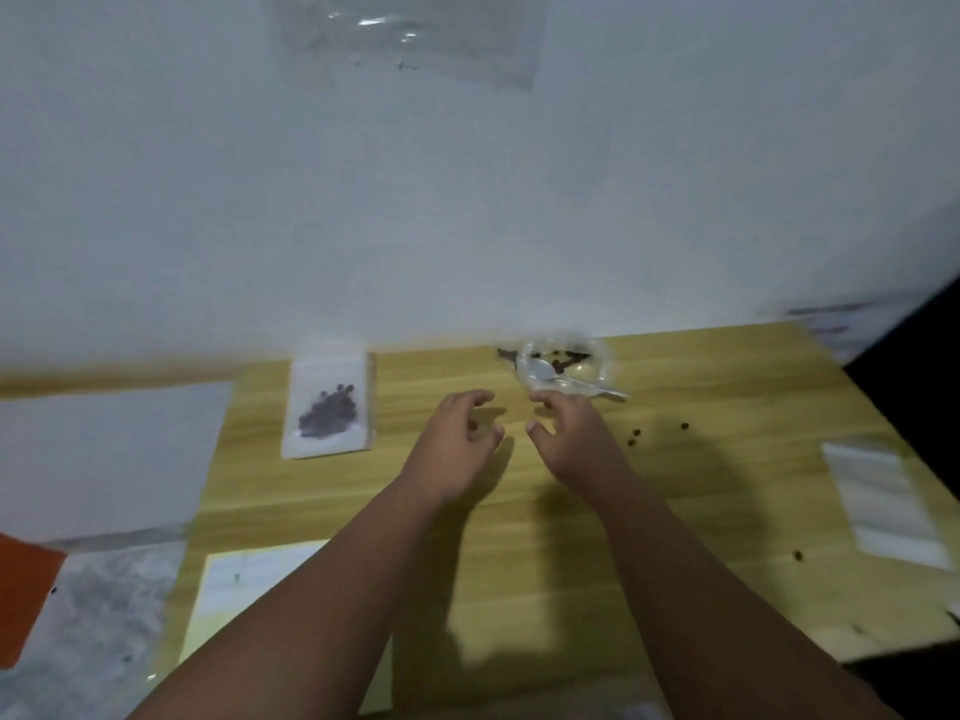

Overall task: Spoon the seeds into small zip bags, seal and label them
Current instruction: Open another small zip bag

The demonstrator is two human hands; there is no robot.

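A small clear zip bag with dark seeds inside lies flat on the wooden table, left of my hands. A clear dish with dark seeds and a clear plastic spoon sits at the table's far edge. My left hand and my right hand hover side by side over the table just in front of the dish. Their fingers are loosely curled and hold nothing. My right fingertips are close to the dish's near rim.
A few loose seeds lie right of my right hand. Empty zip bags lie at the right edge. A sheet of labels lies near left. White paper and an orange item are further left. A white wall stands behind.
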